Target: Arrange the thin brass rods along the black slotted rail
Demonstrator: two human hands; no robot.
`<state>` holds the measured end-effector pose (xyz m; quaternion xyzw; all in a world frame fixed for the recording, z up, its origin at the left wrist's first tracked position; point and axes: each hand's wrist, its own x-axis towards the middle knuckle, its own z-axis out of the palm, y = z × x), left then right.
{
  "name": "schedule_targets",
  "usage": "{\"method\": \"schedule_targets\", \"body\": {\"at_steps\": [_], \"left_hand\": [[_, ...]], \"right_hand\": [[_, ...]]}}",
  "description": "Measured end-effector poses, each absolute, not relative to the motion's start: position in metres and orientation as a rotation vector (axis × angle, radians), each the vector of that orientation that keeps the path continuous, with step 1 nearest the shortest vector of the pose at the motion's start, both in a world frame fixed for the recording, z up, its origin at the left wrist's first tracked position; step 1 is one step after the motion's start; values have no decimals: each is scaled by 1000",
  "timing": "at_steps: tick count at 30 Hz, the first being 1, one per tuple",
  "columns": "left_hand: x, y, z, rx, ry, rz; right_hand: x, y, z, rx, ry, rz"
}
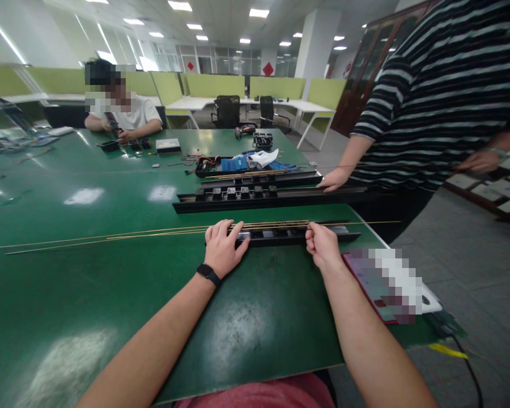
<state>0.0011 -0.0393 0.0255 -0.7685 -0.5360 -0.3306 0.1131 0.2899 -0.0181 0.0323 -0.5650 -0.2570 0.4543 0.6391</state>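
Note:
Several thin brass-coloured rods (153, 232) run lengthwise over a black channel-shaped rail (276, 241) on the green table. My left hand (223, 246), with a dark band on its wrist, lies across the rail's left end and the rods, fingers spread. Near the rail's right part, my right hand (324, 245) is closed in a pinch around a rod. The rods reach far past the rail to the left, and one sticks out to the right. Small dark blocks inside the rail are partly hidden by the rods.
Behind lies a second black rail (225, 204) with several blocks, then a third rail (293, 180) and a black tray (208, 166). A co-worker's hand (335, 179) touches a rail at right. Another person (127, 116) sits across the green table (110, 300). Papers (369, 283) lie at the right edge.

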Motion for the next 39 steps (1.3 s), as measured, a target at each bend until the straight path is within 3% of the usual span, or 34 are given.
{"method": "schedule_targets", "body": {"at_steps": [39], "left_hand": [[-3,-30,15,-2280,-1542,-989]], "right_hand": [[292,-16,34,-1319,-555,1020]]}}
